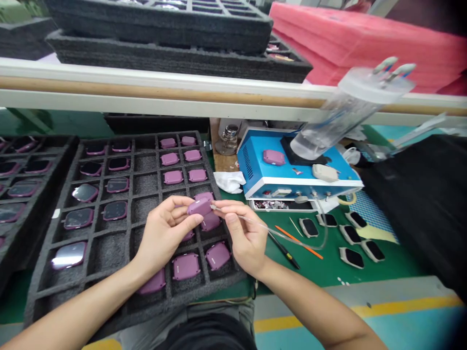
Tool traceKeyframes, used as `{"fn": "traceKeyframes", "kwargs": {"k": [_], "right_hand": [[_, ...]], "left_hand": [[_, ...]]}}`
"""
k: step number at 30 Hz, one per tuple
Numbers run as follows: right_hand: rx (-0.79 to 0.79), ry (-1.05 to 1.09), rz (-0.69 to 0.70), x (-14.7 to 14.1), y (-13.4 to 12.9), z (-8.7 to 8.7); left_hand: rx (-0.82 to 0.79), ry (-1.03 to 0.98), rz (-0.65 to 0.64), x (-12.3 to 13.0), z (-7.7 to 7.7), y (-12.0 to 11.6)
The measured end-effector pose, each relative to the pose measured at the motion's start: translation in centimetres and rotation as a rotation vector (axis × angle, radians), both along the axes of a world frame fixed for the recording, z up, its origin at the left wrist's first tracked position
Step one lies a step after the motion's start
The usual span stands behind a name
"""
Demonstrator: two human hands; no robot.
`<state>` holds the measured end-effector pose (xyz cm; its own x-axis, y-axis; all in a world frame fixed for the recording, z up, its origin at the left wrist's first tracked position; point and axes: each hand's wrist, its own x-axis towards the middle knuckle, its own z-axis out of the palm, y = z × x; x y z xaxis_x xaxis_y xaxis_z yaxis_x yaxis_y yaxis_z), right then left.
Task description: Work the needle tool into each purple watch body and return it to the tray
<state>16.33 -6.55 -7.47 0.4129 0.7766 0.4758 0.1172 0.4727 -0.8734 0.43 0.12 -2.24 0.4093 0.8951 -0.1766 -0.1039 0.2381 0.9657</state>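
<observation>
Head view: purple casing (pixel 199 206) at the centre of the frame, above the right-hand columns of a dark foam tray (pixel 109 249). Its long axis runs roughly left to right, the right end slightly higher in the frame; a small pale mark shows on the face turned up. Left hand (pixel 165 229) pinches the casing between thumb and fingers, thumb along the near edge, remaining fingers curled behind; the forearm enters from the lower left. Right hand (pixel 250 237) pinches a thin tip (pixel 215 208) between thumb and fingers, tip pointing left at the casing's right end; contact cannot be told at this scale. Right forearm comes up from the lower right, slanting to the left. From the right hand a clear tube (pixel 263 225) trails right, then bends up toward the front of a blue machine (pixel 251 147), right of centre. On the machine: another purple part (pixel 273 157) and a clear cylinder (pixel 326 124), the latter leaning to the upper right as seen. Green surface (pixel 317 274), right of the hands: an orange stick (pixel 310 249) and a black pen (pixel 286 253), both slanting down to the right; pale-cased watches (pixel 351 257) grouped farther right.
</observation>
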Motion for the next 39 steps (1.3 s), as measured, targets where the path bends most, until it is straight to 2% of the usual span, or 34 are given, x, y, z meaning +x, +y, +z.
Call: {"fn": "traceKeyframes", "kwargs": {"k": [21, 39], "right_hand": [[0.007, 0.008, 0.007, -0.09, 0.08, -0.04], [-0.013, 0.045, 0.043, -0.04, -0.17, -0.43]], "left_hand": [[-0.029, -0.008, 0.005, 0.1, 0.32, -0.08], [-0.011, 0.005, 0.002, -0.15, 0.0, -0.18]]}}
